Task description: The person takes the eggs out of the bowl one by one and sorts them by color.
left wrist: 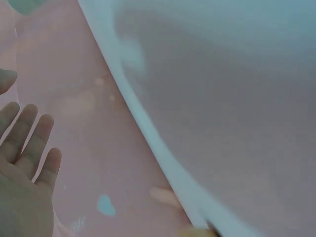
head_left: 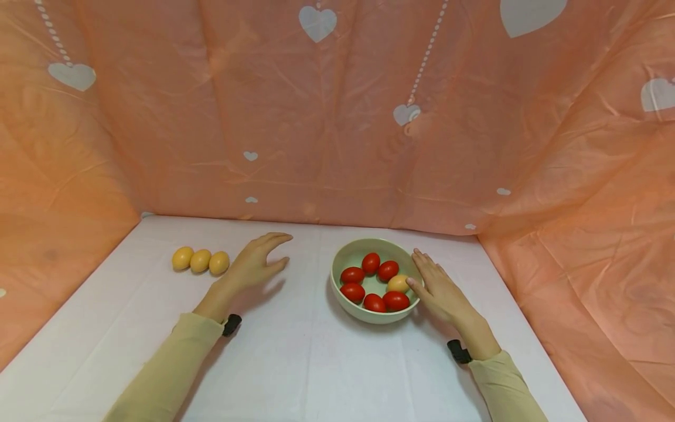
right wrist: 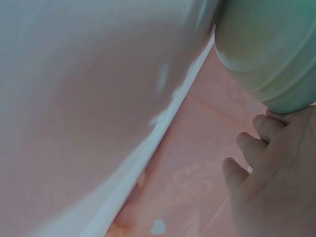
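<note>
A pale green bowl [head_left: 377, 316] stands right of the middle of the table. In it lie several red eggs [head_left: 371, 264] and one yellow egg [head_left: 398, 284]. My right hand [head_left: 442, 291] is at the bowl's right side, fingers straight along the outside and thumb over the rim near the yellow egg. The right wrist view shows those fingers [right wrist: 256, 148] beside the bowl's outer wall. My left hand [head_left: 248, 265] is held over the table between the bowl and three yellow eggs [head_left: 200, 261], with extended fingers and nothing in it.
A white cloth [head_left: 311, 363] covers the table. Orange-pink sheets [head_left: 316, 117] printed with pale hearts hang behind and on both sides. The three yellow eggs sit in a row at the far left. Black wrist straps [head_left: 232, 324] show at my sleeves.
</note>
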`<move>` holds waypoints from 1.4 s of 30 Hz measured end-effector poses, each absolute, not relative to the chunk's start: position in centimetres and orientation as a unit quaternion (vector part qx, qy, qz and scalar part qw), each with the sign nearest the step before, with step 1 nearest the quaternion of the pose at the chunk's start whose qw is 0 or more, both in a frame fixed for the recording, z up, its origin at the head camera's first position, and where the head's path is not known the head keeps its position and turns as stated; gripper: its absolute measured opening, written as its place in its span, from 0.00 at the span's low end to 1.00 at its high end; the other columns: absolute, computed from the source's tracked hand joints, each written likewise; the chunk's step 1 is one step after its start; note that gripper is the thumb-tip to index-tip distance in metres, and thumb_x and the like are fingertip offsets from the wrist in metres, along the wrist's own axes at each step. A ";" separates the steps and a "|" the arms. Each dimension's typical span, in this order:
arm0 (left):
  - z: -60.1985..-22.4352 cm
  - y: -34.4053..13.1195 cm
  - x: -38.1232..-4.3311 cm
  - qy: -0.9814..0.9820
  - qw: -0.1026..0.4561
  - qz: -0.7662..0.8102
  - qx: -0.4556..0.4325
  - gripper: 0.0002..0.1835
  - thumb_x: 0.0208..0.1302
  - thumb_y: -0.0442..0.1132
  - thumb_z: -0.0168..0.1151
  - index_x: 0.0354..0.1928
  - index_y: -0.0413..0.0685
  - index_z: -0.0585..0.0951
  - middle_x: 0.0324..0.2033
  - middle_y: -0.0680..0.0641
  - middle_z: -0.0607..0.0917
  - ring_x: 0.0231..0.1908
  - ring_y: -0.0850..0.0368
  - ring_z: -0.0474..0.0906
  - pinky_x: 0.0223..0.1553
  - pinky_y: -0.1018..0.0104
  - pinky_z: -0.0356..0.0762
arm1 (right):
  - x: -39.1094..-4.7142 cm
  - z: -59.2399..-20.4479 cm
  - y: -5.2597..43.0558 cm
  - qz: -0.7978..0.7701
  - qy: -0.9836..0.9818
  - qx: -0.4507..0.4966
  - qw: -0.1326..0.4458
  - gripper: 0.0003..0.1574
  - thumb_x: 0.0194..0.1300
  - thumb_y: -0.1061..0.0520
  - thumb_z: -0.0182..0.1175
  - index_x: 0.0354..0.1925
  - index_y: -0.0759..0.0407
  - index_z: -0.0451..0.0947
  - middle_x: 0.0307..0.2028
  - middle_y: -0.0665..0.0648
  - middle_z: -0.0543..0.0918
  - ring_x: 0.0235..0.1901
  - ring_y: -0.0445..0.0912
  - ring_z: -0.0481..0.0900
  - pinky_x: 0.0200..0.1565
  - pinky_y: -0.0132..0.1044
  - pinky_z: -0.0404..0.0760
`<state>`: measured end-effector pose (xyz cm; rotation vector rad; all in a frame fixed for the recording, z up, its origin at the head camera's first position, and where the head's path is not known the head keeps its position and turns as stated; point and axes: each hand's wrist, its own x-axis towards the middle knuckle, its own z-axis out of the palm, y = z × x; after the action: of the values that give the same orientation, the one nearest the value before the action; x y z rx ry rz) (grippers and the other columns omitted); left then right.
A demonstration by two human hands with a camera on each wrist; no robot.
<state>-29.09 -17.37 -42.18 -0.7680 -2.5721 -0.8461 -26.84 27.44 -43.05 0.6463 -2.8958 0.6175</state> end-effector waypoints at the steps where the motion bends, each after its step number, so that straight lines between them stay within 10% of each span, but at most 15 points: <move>1: -42.2 -16.9 -29.1 -0.899 0.165 -0.299 -0.273 0.28 0.68 0.38 0.68 0.68 0.40 0.77 0.66 0.39 0.79 0.67 0.37 0.73 0.68 0.39 0.68 | -26.9 -43.1 27.5 0.204 -0.954 0.213 0.055 0.46 0.81 0.39 0.48 0.81 0.66 0.51 0.81 0.63 0.52 0.80 0.64 0.49 0.77 0.63 0.48; 21: -41.0 -8.7 -29.8 -0.861 0.181 -0.327 -0.346 0.26 0.67 0.38 0.70 0.66 0.44 0.80 0.62 0.45 0.82 0.54 0.50 0.81 0.60 0.49 0.78 | -26.8 -43.2 27.6 0.204 -0.954 0.215 0.054 0.46 0.81 0.39 0.48 0.81 0.66 0.50 0.81 0.63 0.53 0.80 0.63 0.49 0.77 0.63 0.49; 42: -40.2 0.0 -31.3 -0.860 0.051 -0.237 -0.449 0.26 0.70 0.42 0.68 0.67 0.46 0.80 0.65 0.46 0.80 0.67 0.50 0.75 0.71 0.54 0.70 | -27.0 -43.1 27.5 0.204 -0.952 0.219 0.057 0.45 0.82 0.40 0.47 0.81 0.67 0.51 0.81 0.63 0.53 0.80 0.64 0.49 0.77 0.63 0.49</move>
<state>-31.27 -0.01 -40.20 -1.3661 -2.6184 -0.7212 -27.02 27.48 -43.05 0.6639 -2.8880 0.6185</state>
